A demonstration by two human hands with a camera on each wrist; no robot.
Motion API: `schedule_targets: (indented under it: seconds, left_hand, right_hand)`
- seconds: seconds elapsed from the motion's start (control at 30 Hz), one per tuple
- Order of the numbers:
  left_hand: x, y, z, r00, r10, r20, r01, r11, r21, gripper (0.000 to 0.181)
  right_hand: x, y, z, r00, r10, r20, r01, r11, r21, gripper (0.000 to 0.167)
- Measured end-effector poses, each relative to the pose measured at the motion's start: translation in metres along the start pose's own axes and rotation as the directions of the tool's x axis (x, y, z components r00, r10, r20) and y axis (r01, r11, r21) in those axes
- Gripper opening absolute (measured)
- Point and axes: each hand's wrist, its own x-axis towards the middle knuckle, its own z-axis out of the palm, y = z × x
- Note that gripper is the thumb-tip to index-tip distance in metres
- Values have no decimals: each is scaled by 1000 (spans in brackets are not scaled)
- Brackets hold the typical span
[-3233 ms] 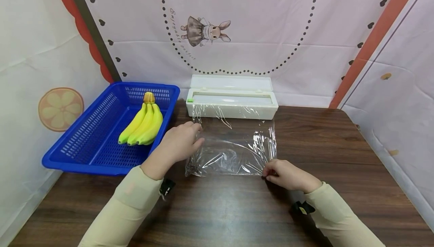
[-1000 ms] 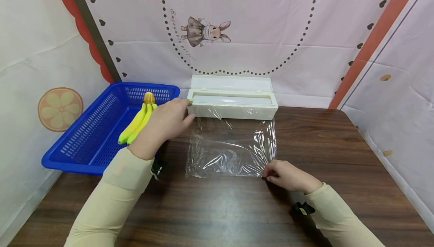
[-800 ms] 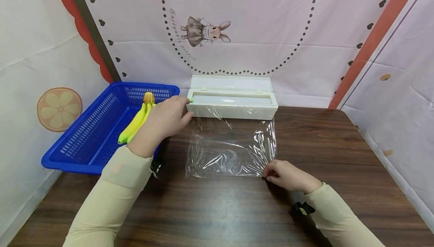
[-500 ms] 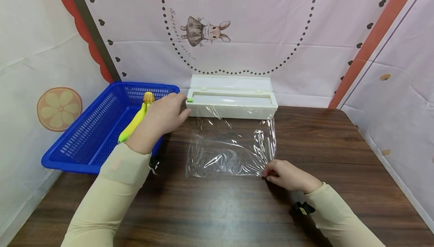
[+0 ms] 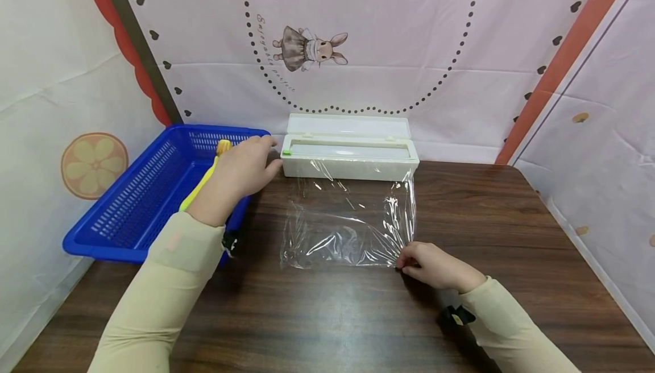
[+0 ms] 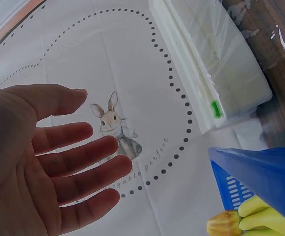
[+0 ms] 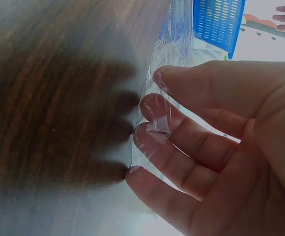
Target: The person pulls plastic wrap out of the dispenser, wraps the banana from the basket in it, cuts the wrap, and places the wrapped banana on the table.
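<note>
My right hand [image 5: 435, 265] pinches the near right corner of a sheet of clear cling film [image 5: 348, 222], low at the table. In the right wrist view the film lies between the thumb and curled fingers [image 7: 155, 187]. The sheet runs back to a white cling film dispenser [image 5: 293, 169] with its lid raised. A small green slider [image 6: 216, 109] sits at the dispenser's left end. My left hand [image 5: 237, 171] hovers just left of that end, over the basket's right side. Its fingers are relaxed and apart, holding nothing, in the left wrist view.
A blue plastic basket [image 5: 82, 245] stands at the left of the wooden table [image 5: 327, 316]. The bunch of bananas [image 6: 265, 219] inside it is mostly hidden behind my left hand in the head view. Printed fabric walls [image 5: 435, 32] close off the back and both sides.
My left hand has gone from the film's left edge up to the dispenser's left end, then drawn away left over the basket, covering the bananas. The right hand stays at the film's corner.
</note>
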Motion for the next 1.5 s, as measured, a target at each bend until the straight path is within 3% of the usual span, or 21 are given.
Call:
schedule_targets:
  seconds: [0.23,0.53,1.03,1.5]
  left_hand:
    - [3,-5,-1,1000,-18,1,18,1000,12,46]
    - [5,-10,-6,994,-88,58,87,996,22,49]
    - [10,-19,-9,992,-99,80,98,995,17,51]
    - [14,-29,-12,985,-143,93,142,990,21,45]
  right_hand:
    - [0,0,0,1000,6,1,-6,1000,0,11]
    - [-1,0,0,1000,7,2,-7,1000,6,11]
    - [0,1,1,1000,4,5,-4,1000,-3,11]
    - [0,3,2,1000,-11,3,11,1000,-23,9]
